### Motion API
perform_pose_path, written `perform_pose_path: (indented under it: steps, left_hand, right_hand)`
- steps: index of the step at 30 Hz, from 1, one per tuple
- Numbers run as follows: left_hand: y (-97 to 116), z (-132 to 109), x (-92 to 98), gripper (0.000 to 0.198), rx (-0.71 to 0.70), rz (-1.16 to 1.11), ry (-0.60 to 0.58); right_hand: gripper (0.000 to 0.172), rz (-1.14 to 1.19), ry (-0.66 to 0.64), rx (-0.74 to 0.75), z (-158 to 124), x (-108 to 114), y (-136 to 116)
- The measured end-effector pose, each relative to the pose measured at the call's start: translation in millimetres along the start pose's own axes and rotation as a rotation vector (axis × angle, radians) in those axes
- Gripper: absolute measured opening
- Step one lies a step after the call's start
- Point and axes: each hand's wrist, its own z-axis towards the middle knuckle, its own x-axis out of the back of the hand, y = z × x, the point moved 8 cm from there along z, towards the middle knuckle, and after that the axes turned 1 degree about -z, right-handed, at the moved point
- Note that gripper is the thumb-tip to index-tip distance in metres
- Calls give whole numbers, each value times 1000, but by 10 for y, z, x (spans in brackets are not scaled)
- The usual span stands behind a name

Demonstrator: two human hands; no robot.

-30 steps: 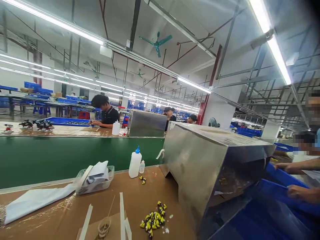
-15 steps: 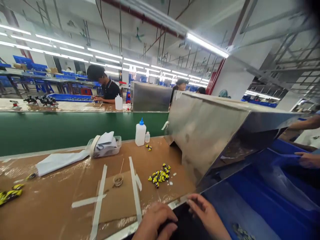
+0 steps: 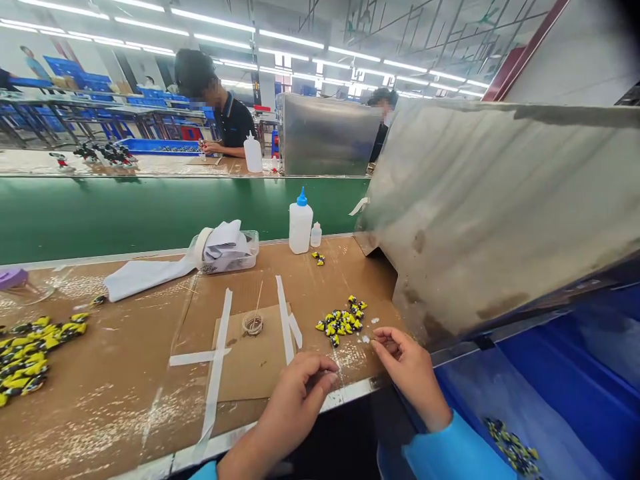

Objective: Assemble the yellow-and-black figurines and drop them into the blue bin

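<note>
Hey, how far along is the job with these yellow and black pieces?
Looks done: a batch of pieces lies at the left of the bench, and more sit in the blue bin. In hand: the left hand and right hand pinch, holding nothing I can see. Seemingly left: a small pile.

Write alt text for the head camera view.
The left hand and right hand are curled at the near edge of a brown workbench, the right beside a pile of yellow-and-black pieces, the left beside a taped cardboard sheet. A white squeeze bottle stands beyond them; a blue bin sits beneath a steel hood.
</note>
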Motion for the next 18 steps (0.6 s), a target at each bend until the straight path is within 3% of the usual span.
perform_pose_path:
  steps: [6,12,15,18]
  left_hand:
    - [-97,113,-34,16,73,-75,9]
    - [-200,127,-58,18,140,-130,20]
    - [-255,148,-74,19,181,-225,44]
    - [-332,178,-127,25,283,-454,86]
  right_hand:
    - [22,-118,-20,100,226,-174,-224]
    - [13,-126,47,44,264,-234,-183]
    - [15,-51,42,13,206,-187,-200]
    - [16,97,-36,56,96,-189,-375]
